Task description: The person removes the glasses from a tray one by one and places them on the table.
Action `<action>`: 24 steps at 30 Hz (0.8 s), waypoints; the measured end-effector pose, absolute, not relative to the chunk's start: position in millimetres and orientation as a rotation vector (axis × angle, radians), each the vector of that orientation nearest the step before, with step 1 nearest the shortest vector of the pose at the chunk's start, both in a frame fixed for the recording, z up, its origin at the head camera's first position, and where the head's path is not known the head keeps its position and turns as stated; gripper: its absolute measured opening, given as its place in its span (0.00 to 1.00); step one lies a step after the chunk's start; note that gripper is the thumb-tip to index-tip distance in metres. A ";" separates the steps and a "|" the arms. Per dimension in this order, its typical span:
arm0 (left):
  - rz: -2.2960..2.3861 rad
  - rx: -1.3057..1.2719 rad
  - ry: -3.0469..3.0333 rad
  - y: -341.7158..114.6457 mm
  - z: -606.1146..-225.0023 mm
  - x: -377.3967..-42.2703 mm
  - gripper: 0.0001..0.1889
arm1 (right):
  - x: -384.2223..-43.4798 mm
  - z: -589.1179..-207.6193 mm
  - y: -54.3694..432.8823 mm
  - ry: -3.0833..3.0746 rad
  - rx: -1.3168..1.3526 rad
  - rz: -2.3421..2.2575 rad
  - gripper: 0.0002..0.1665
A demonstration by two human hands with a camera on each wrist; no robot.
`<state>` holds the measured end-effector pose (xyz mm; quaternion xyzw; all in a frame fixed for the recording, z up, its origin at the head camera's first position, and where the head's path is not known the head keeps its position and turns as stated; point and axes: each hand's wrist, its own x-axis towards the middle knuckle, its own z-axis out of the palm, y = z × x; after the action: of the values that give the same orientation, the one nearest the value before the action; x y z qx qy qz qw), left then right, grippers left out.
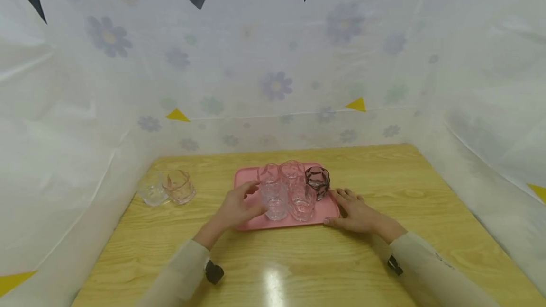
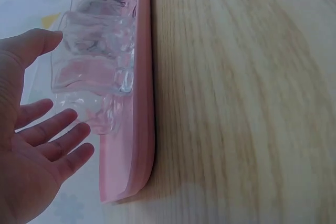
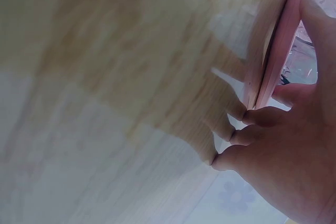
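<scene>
Head view shows me the pink tray [image 1: 245,177] on the desk [image 1: 298,269], carrying clear glasses [image 1: 276,208] and one dark glass [image 1: 317,183]. I see the left hand [image 1: 239,207] spread, holding nothing, just beside the clear glasses, the right hand [image 1: 357,213] unclenched at the tray's right edge.

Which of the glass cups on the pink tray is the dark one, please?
It is the smoky dark glass cup at the right edge of the pink tray, nearest the right hand; the tray's other cups look clear or pale.
</scene>
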<state>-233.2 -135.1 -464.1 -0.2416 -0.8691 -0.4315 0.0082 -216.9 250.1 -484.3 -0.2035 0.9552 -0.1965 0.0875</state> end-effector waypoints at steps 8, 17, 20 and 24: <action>-1.380 -0.823 -2.706 -125.2 -467.8 -233.2 0.42 | -216.3 -483.2 249.6 2.854 -0.622 -0.586 0.60; -1.507 -0.693 -2.740 -117.2 -471.4 -232.4 0.45 | -216.6 -484.6 252.1 2.854 -0.608 -0.580 0.60; -1.531 -0.661 -2.735 -115.1 -474.2 -231.4 0.45 | -216.6 -483.9 252.1 2.856 -0.616 -0.578 0.60; -1.497 -0.624 -2.746 -113.4 -476.7 -230.9 0.45 | -216.4 -483.7 250.9 2.848 -0.609 -0.587 0.60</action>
<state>-230.9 -113.4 -476.7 -0.1957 -0.8608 -0.4692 -0.0235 -216.4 250.9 -483.7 -0.2044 0.9551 -0.1967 0.0855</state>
